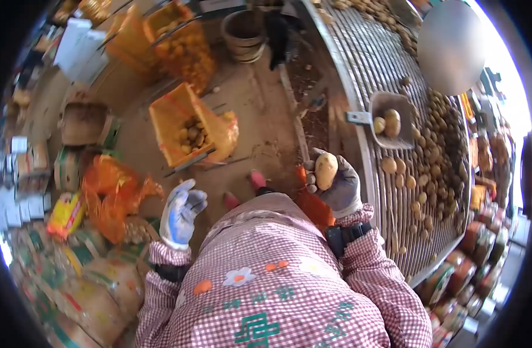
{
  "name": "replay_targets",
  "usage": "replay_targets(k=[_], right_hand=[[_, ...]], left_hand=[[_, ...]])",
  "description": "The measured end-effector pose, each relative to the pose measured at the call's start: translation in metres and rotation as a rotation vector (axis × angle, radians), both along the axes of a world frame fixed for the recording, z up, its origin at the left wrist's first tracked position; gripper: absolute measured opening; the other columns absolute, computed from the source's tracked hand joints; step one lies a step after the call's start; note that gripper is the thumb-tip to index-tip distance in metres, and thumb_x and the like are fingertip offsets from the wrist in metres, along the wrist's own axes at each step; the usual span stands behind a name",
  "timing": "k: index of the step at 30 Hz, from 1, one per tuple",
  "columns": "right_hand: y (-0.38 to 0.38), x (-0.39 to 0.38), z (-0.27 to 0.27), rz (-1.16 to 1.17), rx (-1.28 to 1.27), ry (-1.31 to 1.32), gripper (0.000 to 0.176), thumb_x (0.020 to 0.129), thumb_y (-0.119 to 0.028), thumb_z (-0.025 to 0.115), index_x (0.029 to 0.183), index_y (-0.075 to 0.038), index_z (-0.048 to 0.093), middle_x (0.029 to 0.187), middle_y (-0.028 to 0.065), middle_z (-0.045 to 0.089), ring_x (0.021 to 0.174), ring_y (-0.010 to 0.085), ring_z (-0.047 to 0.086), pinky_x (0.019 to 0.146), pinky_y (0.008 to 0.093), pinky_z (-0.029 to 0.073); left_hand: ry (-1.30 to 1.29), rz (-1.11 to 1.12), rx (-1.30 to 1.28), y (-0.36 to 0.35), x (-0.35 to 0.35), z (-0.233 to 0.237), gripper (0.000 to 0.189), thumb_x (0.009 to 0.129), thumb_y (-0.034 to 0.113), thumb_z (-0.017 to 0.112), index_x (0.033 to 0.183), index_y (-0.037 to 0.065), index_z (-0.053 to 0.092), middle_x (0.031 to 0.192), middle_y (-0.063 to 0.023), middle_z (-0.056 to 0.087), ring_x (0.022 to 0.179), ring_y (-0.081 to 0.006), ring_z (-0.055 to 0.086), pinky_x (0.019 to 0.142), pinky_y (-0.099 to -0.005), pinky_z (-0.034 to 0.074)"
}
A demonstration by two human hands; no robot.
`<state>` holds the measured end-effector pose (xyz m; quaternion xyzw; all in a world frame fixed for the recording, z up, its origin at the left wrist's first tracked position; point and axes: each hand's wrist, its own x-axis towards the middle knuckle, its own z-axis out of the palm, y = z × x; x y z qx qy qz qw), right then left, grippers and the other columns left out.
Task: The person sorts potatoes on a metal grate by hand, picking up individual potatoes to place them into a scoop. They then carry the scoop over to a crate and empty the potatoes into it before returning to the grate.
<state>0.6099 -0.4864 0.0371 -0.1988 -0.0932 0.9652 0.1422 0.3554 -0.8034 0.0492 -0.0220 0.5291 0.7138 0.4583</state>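
My right hand (342, 187), in a grey work glove, is wrapped around a pale potato (326, 170) close to the edge of a slatted sorting table. My left hand (183, 213), in a white and blue glove, is raised over the floor with its fingers loosely apart and nothing in it. Beyond my right hand, a scoop (392, 119) with potatoes in it rests on the slats. In front of me an orange mesh bag (172, 119) stands held open on a frame, with several potatoes at its bottom.
Many potatoes (437, 156) lie on the slatted table (359, 64) to my right. Another person stands at its far side. Ahead are a bucket (242, 36) and a fuller mesh bag (187, 52). Orange netting (112, 194) and filled sacks (97, 284) lie on the left.
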Motion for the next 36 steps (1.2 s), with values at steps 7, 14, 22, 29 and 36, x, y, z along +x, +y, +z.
replay_targets(k=[7, 14, 22, 29, 36], right_hand=[[-0.039, -0.071, 0.021, 0.345, 0.003, -0.038, 0.058, 0.106, -0.041, 0.049, 0.149, -0.004, 0.043, 0.138, 0.0199, 0.058, 0.117, 0.037, 0.063, 0.106, 0.0547, 0.049], [-0.091, -0.13, 0.041, 0.663, 0.253, 0.014, 0.075, 0.105, -0.044, 0.052, 0.162, -0.007, 0.019, 0.155, 0.0156, 0.04, 0.135, 0.0309, 0.051, 0.112, 0.0462, 0.044], [-0.085, -0.118, 0.051, 0.658, 0.623, 0.043, 0.06, 0.111, -0.029, 0.041, 0.16, 0.0, 0.022, 0.154, 0.0137, 0.043, 0.136, 0.0239, 0.049, 0.112, 0.0374, 0.04], [-0.014, -0.052, 0.017, 0.036, 2.03, -0.683, 0.034, 0.098, -0.007, 0.056, 0.13, 0.003, 0.061, 0.13, 0.0223, 0.063, 0.123, 0.0381, 0.059, 0.108, 0.0429, 0.046], [0.034, 0.085, -0.008, -0.179, 2.521, -1.325, 0.039, 0.097, -0.005, 0.051, 0.136, -0.001, 0.054, 0.131, 0.0207, 0.057, 0.123, 0.0335, 0.056, 0.106, 0.0458, 0.047]], left_hand=[[-0.001, -0.03, 0.089, 0.019, -0.01, 0.014, 0.042, 0.104, 0.03, 0.053, 0.138, 0.005, 0.056, 0.118, -0.0089, 0.07, 0.112, -0.0239, 0.066, 0.098, -0.0422, 0.052], [-0.053, -0.135, 0.13, 0.035, -0.003, 0.021, 0.06, 0.102, 0.023, 0.056, 0.156, 0.007, 0.035, 0.148, -0.0096, 0.048, 0.131, -0.0227, 0.052, 0.109, -0.0449, 0.045], [-0.047, -0.107, 0.247, 0.024, -0.001, 0.018, 0.078, 0.092, 0.001, 0.066, 0.16, 0.007, 0.028, 0.153, -0.0156, 0.04, 0.132, -0.0248, 0.052, 0.109, -0.0418, 0.048], [-0.017, -0.014, 0.313, 0.016, -0.014, 0.026, 0.076, 0.093, 0.009, 0.069, 0.159, 0.009, 0.031, 0.15, -0.0162, 0.047, 0.127, -0.0285, 0.057, 0.098, -0.0384, 0.056], [-0.297, 0.124, 0.296, 0.008, -0.023, 0.009, 0.054, 0.106, 0.045, 0.049, 0.147, 0.012, 0.049, 0.129, -0.0137, 0.065, 0.092, -0.0239, 0.068, 0.064, -0.0276, 0.057]])
